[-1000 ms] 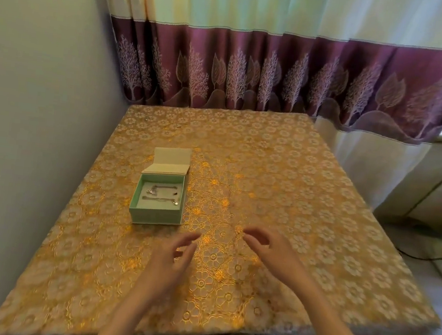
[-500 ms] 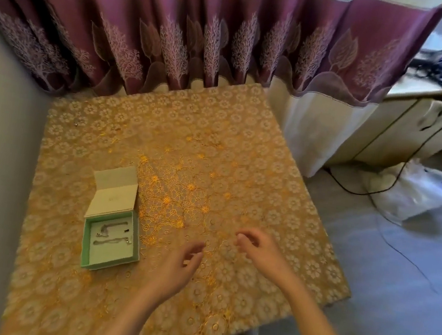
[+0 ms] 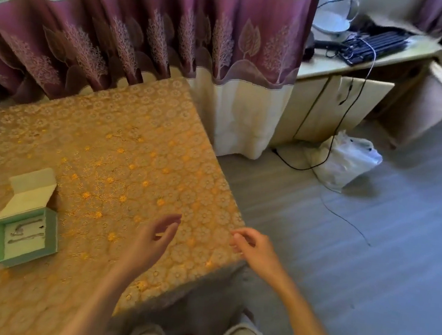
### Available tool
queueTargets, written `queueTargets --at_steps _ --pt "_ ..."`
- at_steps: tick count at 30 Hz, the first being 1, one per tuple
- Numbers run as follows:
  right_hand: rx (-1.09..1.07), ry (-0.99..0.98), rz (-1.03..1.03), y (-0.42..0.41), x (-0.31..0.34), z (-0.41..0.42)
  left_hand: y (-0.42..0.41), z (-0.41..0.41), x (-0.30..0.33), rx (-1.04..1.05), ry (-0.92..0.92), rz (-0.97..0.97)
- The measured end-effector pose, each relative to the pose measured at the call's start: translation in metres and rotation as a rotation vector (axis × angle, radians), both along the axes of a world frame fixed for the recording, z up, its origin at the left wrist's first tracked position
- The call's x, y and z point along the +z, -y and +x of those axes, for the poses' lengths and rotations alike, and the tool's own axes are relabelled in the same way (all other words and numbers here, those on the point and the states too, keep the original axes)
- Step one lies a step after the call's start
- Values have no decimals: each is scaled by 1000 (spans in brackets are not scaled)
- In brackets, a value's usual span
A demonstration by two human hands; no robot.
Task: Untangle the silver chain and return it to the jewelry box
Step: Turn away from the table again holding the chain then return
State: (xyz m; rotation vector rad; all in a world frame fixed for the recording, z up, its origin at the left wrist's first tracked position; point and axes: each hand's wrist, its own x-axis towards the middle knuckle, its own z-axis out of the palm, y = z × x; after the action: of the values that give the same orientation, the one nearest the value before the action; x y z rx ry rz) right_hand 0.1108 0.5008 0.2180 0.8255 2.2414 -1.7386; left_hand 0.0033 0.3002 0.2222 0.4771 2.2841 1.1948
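Head view: a table (image 3: 112, 137) draped in a gold floral cloth is seen from above, with a curtain (image 3: 153, 31) hung behind it. Near the table's left side a green box (image 3: 26, 238) is set, its pale lid (image 3: 30, 194) flipped back and propped open. Inside, on the light lining, a silver chain (image 3: 26, 232) is laid out in thin strands; whether it is knotted cannot be told, the detail being too small.

The left hand (image 3: 154, 238) is held above the cloth to the right of the box, well apart from it, palm turned inward, fingers relaxed and slightly bent, with nothing held. The right hand (image 3: 253, 248) is raised at the table's right edge, fingers loosely curled toward the thumb; nothing is seen between them. The two hands are kept apart and face each other.

To the right, a desk (image 3: 345, 71) is seen carrying a keyboard (image 3: 376, 47) and a glass kettle (image 3: 335, 11). A dark cable (image 3: 342, 118) is hung down from it to the grey floor (image 3: 368, 269), where a white plastic bag (image 3: 346, 160) is lying. The person's knees, clad in light trousers, are seen at the bottom edge.
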Motion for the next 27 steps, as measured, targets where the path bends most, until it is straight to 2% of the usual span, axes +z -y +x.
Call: queueTargets --at_steps 8,15,21,27 --pt "-114 -112 50 -135 67 50 -178 30 49 -107 -105 168" --pt "-108 -84 60 -217 60 39 -246 22 40 -99 -53 131" --pt "-17 -17 46 -285 37 -9 -285 -12 11 15 -16 73" --pt "77 -91 72 -357 46 -112 -353 -87 1 104 -30 103"
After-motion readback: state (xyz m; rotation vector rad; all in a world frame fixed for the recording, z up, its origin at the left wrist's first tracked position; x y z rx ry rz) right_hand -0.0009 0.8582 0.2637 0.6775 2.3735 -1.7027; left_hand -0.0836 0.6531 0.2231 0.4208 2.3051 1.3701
